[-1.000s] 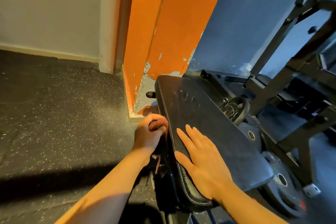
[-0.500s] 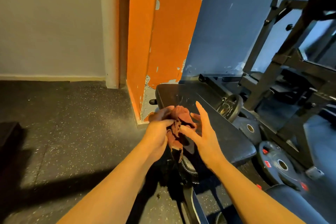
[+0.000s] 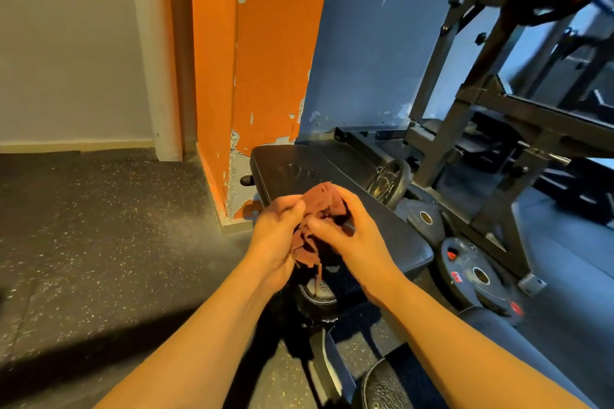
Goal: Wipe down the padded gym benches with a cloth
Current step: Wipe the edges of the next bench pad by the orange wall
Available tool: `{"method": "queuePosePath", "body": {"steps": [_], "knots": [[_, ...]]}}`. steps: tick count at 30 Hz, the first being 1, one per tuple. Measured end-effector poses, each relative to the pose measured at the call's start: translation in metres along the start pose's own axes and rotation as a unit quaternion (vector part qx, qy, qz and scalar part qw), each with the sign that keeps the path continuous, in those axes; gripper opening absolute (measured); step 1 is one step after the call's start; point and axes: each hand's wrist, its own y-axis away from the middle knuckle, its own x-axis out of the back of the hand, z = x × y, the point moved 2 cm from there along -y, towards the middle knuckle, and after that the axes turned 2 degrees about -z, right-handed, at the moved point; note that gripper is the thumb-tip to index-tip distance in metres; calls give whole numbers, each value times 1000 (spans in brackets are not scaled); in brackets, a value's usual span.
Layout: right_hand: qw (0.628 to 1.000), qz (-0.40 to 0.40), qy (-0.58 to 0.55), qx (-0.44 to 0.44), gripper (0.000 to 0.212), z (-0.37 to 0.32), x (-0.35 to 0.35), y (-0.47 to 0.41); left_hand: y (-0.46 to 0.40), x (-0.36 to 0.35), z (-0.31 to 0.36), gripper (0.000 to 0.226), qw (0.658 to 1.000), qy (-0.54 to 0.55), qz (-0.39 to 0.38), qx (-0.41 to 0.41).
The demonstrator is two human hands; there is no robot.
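A crumpled reddish-brown cloth [image 3: 321, 209] is bunched between both hands, above the black padded bench [image 3: 299, 169]. My left hand [image 3: 277, 236] grips its left side with curled fingers. My right hand [image 3: 349, 232] has its fingers curled over the cloth's top and right side, the thumb pinching the folds. A loose end of the cloth hangs down towards the bench's near rounded pad [image 3: 317, 295]. The bench pad runs away from me towards the orange pillar.
An orange pillar [image 3: 259, 76] with peeling paint stands just beyond the bench's far end. Several black weight plates [image 3: 478, 276] lie on the floor to the right, beside a dark steel rack [image 3: 491, 103]. Speckled rubber floor [image 3: 99, 226] spreads left.
The cloth went from my left fist beside the bench to between both hands above the pad. My right hand lifted off the pad and closed onto the cloth. The view has risen.
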Motion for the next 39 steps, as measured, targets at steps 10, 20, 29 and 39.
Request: {"method": "queuePosePath", "body": {"steps": [10, 20, 29, 39], "knots": [[928, -124, 347, 48, 32, 36, 9, -12, -59, 50, -27, 38, 895, -416, 161, -16], [868, -147, 474, 8, 48, 81, 12, -92, -114, 44, -65, 59, 908, -388, 142, -74], [874, -166, 451, 68, 46, 94, -18, -126, -122, 53, -75, 63, 917, -369, 149, -41], [830, -47, 554, -47, 41, 122, -27, -244, -126, 58, -85, 65, 927, -334, 154, -73]]}}
